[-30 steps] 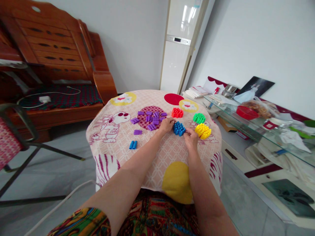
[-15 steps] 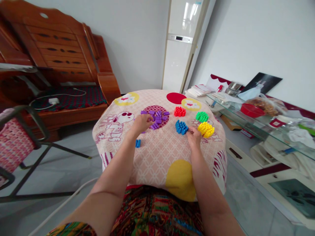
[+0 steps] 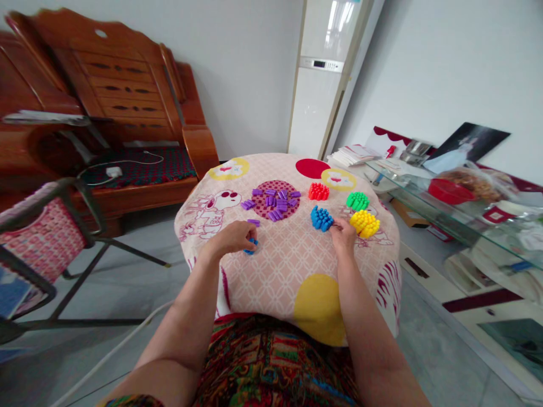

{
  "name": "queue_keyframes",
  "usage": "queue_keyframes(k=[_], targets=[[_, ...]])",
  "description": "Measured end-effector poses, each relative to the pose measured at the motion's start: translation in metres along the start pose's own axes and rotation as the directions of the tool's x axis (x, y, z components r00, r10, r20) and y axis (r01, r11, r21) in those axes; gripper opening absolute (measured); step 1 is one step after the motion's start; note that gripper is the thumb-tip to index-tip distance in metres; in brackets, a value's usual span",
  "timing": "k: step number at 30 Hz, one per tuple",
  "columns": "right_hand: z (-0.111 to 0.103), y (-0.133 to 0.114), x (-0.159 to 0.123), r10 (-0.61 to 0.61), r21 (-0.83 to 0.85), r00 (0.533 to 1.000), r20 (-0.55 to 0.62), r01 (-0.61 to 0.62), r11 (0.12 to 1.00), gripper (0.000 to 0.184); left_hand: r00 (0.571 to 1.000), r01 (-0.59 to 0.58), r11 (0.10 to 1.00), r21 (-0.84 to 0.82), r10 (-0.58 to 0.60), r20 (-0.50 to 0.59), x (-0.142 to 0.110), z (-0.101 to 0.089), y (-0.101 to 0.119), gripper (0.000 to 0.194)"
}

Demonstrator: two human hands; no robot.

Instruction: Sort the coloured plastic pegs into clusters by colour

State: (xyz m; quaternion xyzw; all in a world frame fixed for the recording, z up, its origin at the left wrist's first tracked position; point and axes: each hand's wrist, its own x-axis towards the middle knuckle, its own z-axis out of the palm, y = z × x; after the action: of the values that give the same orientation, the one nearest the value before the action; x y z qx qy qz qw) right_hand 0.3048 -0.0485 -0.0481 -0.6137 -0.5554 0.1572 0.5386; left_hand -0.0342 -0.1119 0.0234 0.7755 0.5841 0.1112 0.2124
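Observation:
My left hand has its fingers curled down onto a few small blue plastic pieces at the left of the table; the fingers partly cover them. My right hand rests on the cloth with its fingertips pinched together at the right edge of a cluster of blue plastic pieces. What lies between those fingertips is too small to tell. Beyond my left hand, several purple tube-like pieces lie scattered. Right by my right hand sits a yellow cluster, with a green cluster behind it. A red cluster stands farther back.
A patterned cloth covers the round table. Left of it are a wooden bench and a metal-framed chair. A glass-topped stand on the right holds papers and a red bowl. A tall white cabinet unit stands behind.
My left hand has moved from the purple pieces back towards me, onto the small blue pieces. My right hand stays beside the blue cluster. The whole view has shifted slightly.

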Motion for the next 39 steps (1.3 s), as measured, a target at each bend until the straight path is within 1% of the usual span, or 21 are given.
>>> queue_keyframes(k=[2, 4, 5, 7, 10, 12, 14, 16, 18, 20, 22, 24, 26, 27, 29, 31, 34, 36, 39], targets=[[0.000, 0.001, 0.000, 0.001, 0.005, 1.000, 0.005, -0.001, 1.000, 0.037, 0.997, -0.065, 0.997, -0.041, 0.063, -0.044, 0.008, 0.000, 0.014, 0.011], [0.001, 0.002, 0.001, 0.002, 0.003, 1.000, 0.009, -0.002, 1.000, 0.037, 0.981, -0.121, 0.989, -0.091, 0.105, -0.166, 0.024, 0.001, 0.032, 0.016], [0.001, 0.002, 0.001, 0.003, 0.000, 1.000, 0.006, -0.003, 1.000, 0.036, 0.966, -0.142, 0.983, -0.116, 0.113, -0.233, 0.035, 0.003, 0.042, 0.021], [0.001, 0.004, 0.002, 0.011, -0.003, 1.000, -0.002, -0.011, 1.000, 0.035, 0.931, -0.190, 0.973, -0.128, 0.138, -0.338, 0.059, 0.008, 0.061, 0.023], [0.000, 0.006, 0.003, 0.012, 0.004, 1.000, -0.007, -0.012, 1.000, 0.034, 0.889, -0.164, 0.980, -0.115, 0.096, -0.448, 0.096, 0.022, 0.087, 0.024], [0.000, 0.007, 0.004, -0.002, -0.002, 1.000, 0.000, 0.002, 1.000, 0.033, 0.875, -0.128, 0.987, -0.100, 0.065, -0.479, 0.116, 0.033, 0.099, 0.026], [-0.001, 0.008, 0.003, -0.016, -0.024, 1.000, 0.009, 0.016, 1.000, 0.034, 0.886, -0.101, 0.991, -0.092, 0.047, -0.461, 0.130, 0.044, 0.106, 0.026], [-0.001, 0.009, 0.003, -0.026, -0.049, 1.000, 0.014, 0.027, 0.998, 0.035, 0.913, -0.096, 0.990, -0.104, 0.045, -0.406, 0.137, 0.053, 0.109, 0.026], [0.000, 0.010, 0.003, -0.031, -0.061, 0.999, 0.015, 0.032, 0.998, 0.037, 0.932, -0.111, 0.984, -0.143, 0.053, -0.358, 0.140, 0.059, 0.106, 0.025], [0.000, 0.011, 0.003, -0.024, -0.052, 0.999, 0.023, 0.025, 0.998, 0.037, 0.945, -0.139, 0.969, -0.203, 0.068, -0.321, 0.140, 0.064, 0.100, 0.028], [0.000, 0.011, 0.003, -0.009, -0.031, 0.999, 0.048, 0.011, 0.999, 0.039, 0.955, -0.164, 0.952, -0.259, 0.087, -0.283, 0.141, 0.066, 0.093, 0.043], [-0.001, 0.009, 0.002, 0.000, -0.021, 0.997, 0.080, 0.002, 1.000, 0.042, 0.962, -0.193, 0.944, -0.269, 0.128, -0.241, 0.143, 0.068, 0.087, 0.069], [-0.004, 0.006, 0.001, 0.010, -0.040, 0.992, 0.126, -0.005, 0.999, 0.050, 0.959, -0.238, 0.943, -0.232, 0.190, -0.210, 0.147, 0.069, 0.086, 0.093], [-0.005, 0.003, 0.000, 0.016, -0.057, 0.988, 0.156, -0.007, 0.998, 0.055, 0.955, -0.264, 0.942, -0.207, 0.225, -0.191, 0.149, 0.069, 0.086, 0.101], [-0.006, -0.003, -0.002, 0.013, -0.101, 0.977, 0.211, 0.008, 0.995, 0.064, 0.949, -0.301, 0.939, -0.169, 0.278, -0.149, 0.154, 0.069, 0.089, 0.108], [-0.006, -0.009, -0.003, -0.026, -0.150, 0.972, 0.232, 0.062, 0.987, 0.067, 0.948, -0.313, 0.939, -0.140, 0.300, -0.109, 0.157, 0.069, 0.093, 0.106], [-0.002, -0.018, -0.001, -0.076, -0.210, 0.970, 0.233, 0.127, 0.969, 0.057, 0.947, -0.316, 0.944, -0.096, 0.309, -0.082, 0.159, 0.068, 0.097, 0.094], [0.000, -0.020, 0.001, -0.060, -0.221, 0.969, 0.241, 0.115, 0.969, 0.052, 0.944, -0.326, 0.942, -0.079, 0.319, -0.087, 0.160, 0.069, 0.097, 0.086], [0.003, -0.020, 0.005, -0.019, -0.233, 0.971, 0.240, 0.077, 0.970, 0.051, 0.939, -0.338, 0.937, -0.089, 0.329, -0.105, 0.162, 0.070, 0.095, 0.080]])
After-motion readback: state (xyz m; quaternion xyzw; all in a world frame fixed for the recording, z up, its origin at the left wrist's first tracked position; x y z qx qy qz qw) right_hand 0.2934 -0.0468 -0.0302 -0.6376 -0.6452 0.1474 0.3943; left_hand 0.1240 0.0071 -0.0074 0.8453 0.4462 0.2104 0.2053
